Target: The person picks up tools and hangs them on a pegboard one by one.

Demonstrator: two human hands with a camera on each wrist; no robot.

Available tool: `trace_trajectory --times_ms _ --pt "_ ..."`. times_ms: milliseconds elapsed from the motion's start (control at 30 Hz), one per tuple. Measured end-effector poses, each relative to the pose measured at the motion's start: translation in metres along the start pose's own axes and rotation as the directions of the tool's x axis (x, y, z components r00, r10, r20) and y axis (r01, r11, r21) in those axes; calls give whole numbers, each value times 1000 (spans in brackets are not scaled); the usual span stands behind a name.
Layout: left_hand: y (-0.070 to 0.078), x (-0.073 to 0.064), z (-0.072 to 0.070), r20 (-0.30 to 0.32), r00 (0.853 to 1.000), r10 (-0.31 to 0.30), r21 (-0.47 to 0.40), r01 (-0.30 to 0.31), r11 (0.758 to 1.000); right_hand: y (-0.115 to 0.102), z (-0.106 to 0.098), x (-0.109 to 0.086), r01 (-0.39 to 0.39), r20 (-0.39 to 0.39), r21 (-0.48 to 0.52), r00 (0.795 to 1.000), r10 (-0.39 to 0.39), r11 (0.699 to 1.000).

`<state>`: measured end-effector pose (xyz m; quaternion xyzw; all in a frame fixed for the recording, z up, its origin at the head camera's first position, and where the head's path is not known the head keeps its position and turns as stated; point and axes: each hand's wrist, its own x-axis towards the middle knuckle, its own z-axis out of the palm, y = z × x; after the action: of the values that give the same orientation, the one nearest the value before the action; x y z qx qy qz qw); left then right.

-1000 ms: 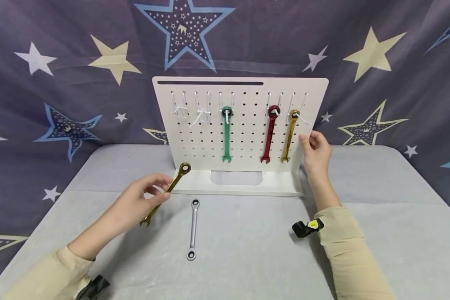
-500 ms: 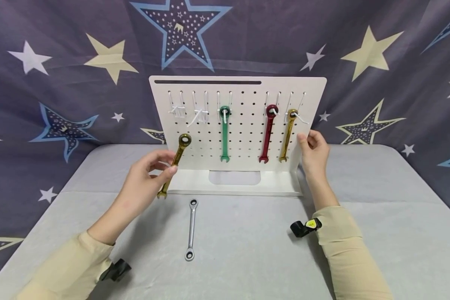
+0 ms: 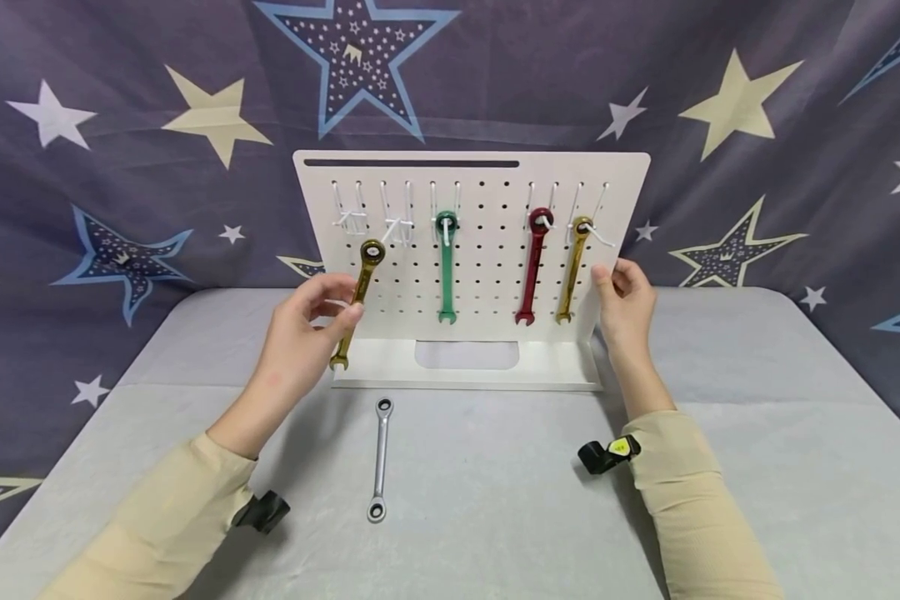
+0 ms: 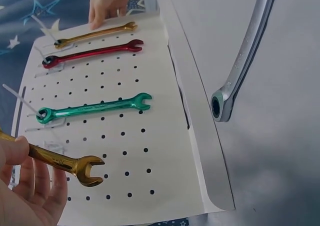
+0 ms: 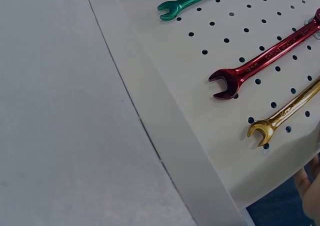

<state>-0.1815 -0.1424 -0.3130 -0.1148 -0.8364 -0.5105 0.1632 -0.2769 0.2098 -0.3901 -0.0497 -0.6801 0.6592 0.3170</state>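
Observation:
My left hand [image 3: 303, 337] pinches a gold combination wrench [image 3: 361, 287] between thumb and fingers, ring end up and open jaw down. The wrench is in front of the left part of a white pegboard [image 3: 480, 283], its ring just below a white hook [image 3: 396, 227]. With thumb and fingers my right hand [image 3: 627, 312] grips the board's right edge. A green wrench [image 3: 447, 271], a red wrench [image 3: 533, 271] and a second gold wrench [image 3: 573, 275] hang by their rings from hooks. In the left wrist view the held wrench's open end [image 4: 87, 170] points toward the board's base.
A silver double-ring wrench [image 3: 380, 460] lies on the grey-covered table [image 3: 495, 483] in front of the board's base ledge [image 3: 375, 367]. Another bare hook [image 3: 351, 218] is at the board's far left. A dark star-patterned curtain [image 3: 532, 75] hangs behind.
My left hand has carried the gold wrench up and slightly right, from above the table to the front of the board, and the wrench has turned more upright. My right hand stays at the board's edge.

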Motion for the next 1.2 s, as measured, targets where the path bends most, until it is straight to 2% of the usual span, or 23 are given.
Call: trace_trajectory --times_ms 233,400,600,700,900,1067,1200 --pt "-8 10 3 -23 1000 14 -33 -15 999 1 1 1 8 0 1 1000 -8 1000" --pt "-13 19 6 -21 1000 11 -29 -11 1000 2 3 0 17 -4 0 1000 -17 1000" --pt "-19 32 14 -50 998 27 -25 -28 999 1 3 0 11 -1 -1 1000 -11 1000" --pt "-21 39 19 -54 999 7 -28 -9 1000 1 3 0 16 -8 8 1000 -16 1000" --pt "-25 51 28 -61 995 -81 -51 78 996 -1 1 -1 16 -9 11 1000 -16 1000" --pt "-29 59 35 -92 994 -62 -73 55 996 -19 1 -10 22 5 7 1000 -22 1000" --pt "-31 63 39 -99 992 -72 -90 63 994 -30 1 -16 28 7 15 1000 -28 999"
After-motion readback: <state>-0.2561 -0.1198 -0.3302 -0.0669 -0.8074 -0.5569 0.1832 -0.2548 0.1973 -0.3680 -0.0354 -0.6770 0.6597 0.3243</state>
